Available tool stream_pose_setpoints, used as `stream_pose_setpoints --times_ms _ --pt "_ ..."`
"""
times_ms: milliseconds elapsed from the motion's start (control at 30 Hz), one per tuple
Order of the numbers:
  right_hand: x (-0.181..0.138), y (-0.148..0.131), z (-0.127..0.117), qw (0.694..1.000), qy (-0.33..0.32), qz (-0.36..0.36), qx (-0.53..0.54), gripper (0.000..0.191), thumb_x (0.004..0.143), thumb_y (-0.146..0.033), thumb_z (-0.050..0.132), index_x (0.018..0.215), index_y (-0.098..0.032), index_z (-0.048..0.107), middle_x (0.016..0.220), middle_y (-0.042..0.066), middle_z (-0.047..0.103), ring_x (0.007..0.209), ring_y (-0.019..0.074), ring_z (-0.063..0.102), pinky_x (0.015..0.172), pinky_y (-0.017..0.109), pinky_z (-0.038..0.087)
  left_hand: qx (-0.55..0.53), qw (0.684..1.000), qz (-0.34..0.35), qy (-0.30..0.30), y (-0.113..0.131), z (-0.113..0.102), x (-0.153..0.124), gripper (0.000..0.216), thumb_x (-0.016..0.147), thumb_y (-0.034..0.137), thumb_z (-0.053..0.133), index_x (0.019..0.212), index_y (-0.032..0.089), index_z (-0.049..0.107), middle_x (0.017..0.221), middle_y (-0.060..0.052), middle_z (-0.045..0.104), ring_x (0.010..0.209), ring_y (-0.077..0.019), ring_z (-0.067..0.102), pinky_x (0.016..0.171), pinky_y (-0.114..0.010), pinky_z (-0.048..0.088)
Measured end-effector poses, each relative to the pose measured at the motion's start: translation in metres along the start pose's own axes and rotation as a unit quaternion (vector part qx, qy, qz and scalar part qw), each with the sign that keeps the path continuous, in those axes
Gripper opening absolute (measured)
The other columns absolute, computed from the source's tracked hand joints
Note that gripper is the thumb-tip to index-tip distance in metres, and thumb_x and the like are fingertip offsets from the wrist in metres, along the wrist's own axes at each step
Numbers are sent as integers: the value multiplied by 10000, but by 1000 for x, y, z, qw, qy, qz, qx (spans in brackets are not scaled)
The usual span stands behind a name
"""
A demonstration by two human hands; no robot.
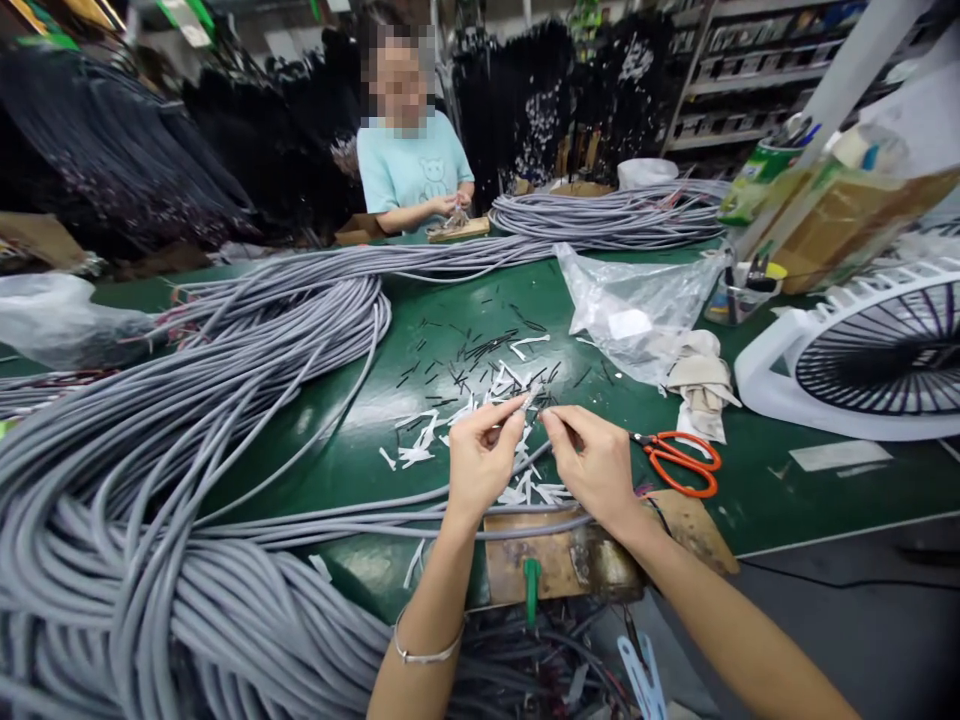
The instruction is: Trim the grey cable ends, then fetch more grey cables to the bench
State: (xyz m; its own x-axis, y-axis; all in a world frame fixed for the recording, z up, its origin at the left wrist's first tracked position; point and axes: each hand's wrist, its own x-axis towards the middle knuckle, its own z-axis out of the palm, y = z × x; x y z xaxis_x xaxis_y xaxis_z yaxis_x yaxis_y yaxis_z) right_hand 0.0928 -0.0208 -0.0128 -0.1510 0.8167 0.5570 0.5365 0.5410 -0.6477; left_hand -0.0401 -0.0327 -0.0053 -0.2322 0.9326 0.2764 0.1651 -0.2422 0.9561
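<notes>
1. We are working with a grey cable point(528, 462) just above the green counter point(337, 480); it is running up from the lower left to our right hand point(592, 455), and its end is disappearing among the fingertips.
2. Our right hand is closing thumb and forefinger on the cable near that end. Our left hand point(484, 450) is pinching a thin pale sliver point(531, 394) beside it, too small for us to identify.
3. We are judging the cable light at its tip, springy along its length and smooth-jacketed. The big cable bundle point(300, 310), looping thickly at left, is probably weighing far more and dragging on any single length.
4. We are favouring a grip on the round jacket just behind the end, since any fine cores there are likely being softer and easier to bend or nick.
5. Under our hands, flat white strips point(420, 440) are lying curled and papery, while short black snippets point(491, 345) are scattering matt and straight beyond them.
6. Below our right wrist, a worn wooden board point(517, 570) is carrying a dark, stained metal block point(607, 565).
7. To the right, scissors point(681, 462) are resting with glossy orange loops, near a crinkled, see-through plastic bag point(637, 310) and a hard white fan point(776, 370).
</notes>
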Motion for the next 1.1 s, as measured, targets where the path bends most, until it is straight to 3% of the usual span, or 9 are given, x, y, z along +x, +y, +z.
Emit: stream_pose_setpoints --times_ms 133,367,533,867,1000,1100 --pt "1 0 1 1000 -10 -7 0 217 875 -271 441 819 -172 626 721 20 622 614 112 525 590 226 357 30 999 5 -17 2 2 -2 259 762 319 581 904 143 706 620 -11 565 437 -46 387 382 -175 285" --pt "1 -3 1 999 -2 12 35 239 868 -287 445 760 -168 622 656 12 611 554 103 504 552 220 351 4 1000 -11 -22 2 7 -4 284 756 307 583 923 102 686 849 -82 692 699 -149 628 574 -214 487" --pt "-1 -2 0 1000 9 25 13 248 859 -308 452 735 -174 620 646 21 608 533 107 480 535 233 336 -13 999 -30 -3 4 6 -3 296 753 329 587 920 105 683 840 -82 700 677 -155 644 558 -220 508" --pt "0 -3 0 996 -24 50 71 291 873 -313 430 671 -162 574 510 -32 460 460 74 396 479 207 306 63 997 15 -45 2 7 -6 259 778 285 569 925 111 691 883 -85 704 779 -175 656 696 -245 525" --pt "-3 -4 -1 999 28 -24 19 221 857 -240 458 708 -155 597 583 -1 544 512 84 451 529 216 336 99 993 44 -41 -2 8 -6 245 767 280 580 922 130 695 908 -90 698 822 -185 649 742 -268 517" --pt "-8 -6 -2 990 41 -138 5 185 837 -206 474 710 -166 603 567 4 559 505 92 466 537 223 353 119 993 1 -12 -6 9 -3 242 755 268 582 911 121 694 870 -90 702 759 -176 650 704 -265 516"
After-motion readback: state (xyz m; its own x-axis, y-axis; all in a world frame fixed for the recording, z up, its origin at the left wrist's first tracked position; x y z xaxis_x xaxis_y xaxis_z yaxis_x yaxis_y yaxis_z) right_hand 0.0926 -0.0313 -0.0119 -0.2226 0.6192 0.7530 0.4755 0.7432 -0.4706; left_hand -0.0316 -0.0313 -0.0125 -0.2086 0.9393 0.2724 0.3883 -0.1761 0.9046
